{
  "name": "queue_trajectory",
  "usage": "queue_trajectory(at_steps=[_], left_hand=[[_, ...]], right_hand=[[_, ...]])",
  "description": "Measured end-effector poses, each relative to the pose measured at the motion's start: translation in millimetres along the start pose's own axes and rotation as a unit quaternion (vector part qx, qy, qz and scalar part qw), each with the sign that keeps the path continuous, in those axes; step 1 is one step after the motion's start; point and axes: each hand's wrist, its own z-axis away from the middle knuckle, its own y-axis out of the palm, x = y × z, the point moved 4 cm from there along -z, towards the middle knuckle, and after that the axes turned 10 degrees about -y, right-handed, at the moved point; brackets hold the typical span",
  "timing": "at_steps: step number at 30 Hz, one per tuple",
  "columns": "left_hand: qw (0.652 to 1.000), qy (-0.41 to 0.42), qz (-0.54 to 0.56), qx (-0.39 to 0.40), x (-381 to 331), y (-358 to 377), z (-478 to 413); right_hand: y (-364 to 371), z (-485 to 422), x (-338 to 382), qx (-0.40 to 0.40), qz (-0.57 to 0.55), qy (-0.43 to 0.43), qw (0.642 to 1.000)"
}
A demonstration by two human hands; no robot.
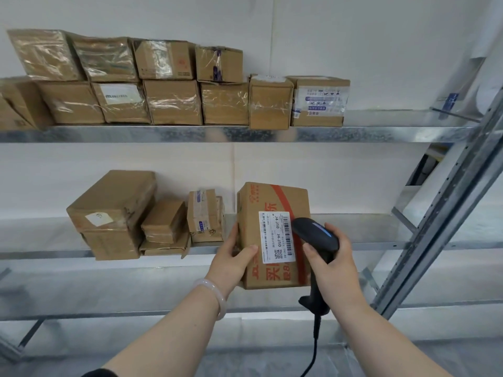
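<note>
Cardboard, brown and plain, is forming the box (250, 219) that the left hand (234, 257) is holding up in front of the front edge of the middle shelf (54, 253), just right of the small parcels (205, 216) standing there. The left hand is gripping the box at its lower left edge: the thumb is pressing on the front face and the fingers are wrapping round the side.

One hand alone is carrying it, so I am judging it as rather light. The walls are looking stiff, without dents. The bare cardboard at the edge is seeming the best place to hold; a second grip under the bottom would be helping if the content is heavier than it looks.

The box is standing upright, taller than wide, with red printed characters and a band of red tape (283, 197) running down the front. A white label (276, 238) with barcodes and the code J4-J10 is sitting on the front face.

To the right, the black scanner (315, 235) is pointing at this label from very near; whether it is touching, I cannot tell. The right hand (329, 265) is closing fully round the scanner's handle, and a cable (315, 349) is hanging down from it.
</note>
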Motion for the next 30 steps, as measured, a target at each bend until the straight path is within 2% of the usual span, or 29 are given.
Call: queue_trajectory(at_steps=[3,12,18,30], left_hand=[[0.999,0.019,-0.044,-0.006,-5.5,2.5,-2.6],[0.999,-0.014,0.0,-0.037,-0.1,0.7,-9.5],[0.998,0.03,0.023,-0.052,-2.1,-17.9,-8.6],[0.994,0.032,-0.003,-0.108,7.4,-68.1,7.2]], right_hand=[[-2.2,-3.5,1.4,0.005,0.007,-0.015,1.0],[-5.4,-9.8,-4.5,0.053,0.024,-0.046,0.997],[-0.2,-10.7,-14.5,0.095,0.039,-0.047,0.994],[45.5,2.6,-13.4,0.216,0.022,-0.072,0.973]])
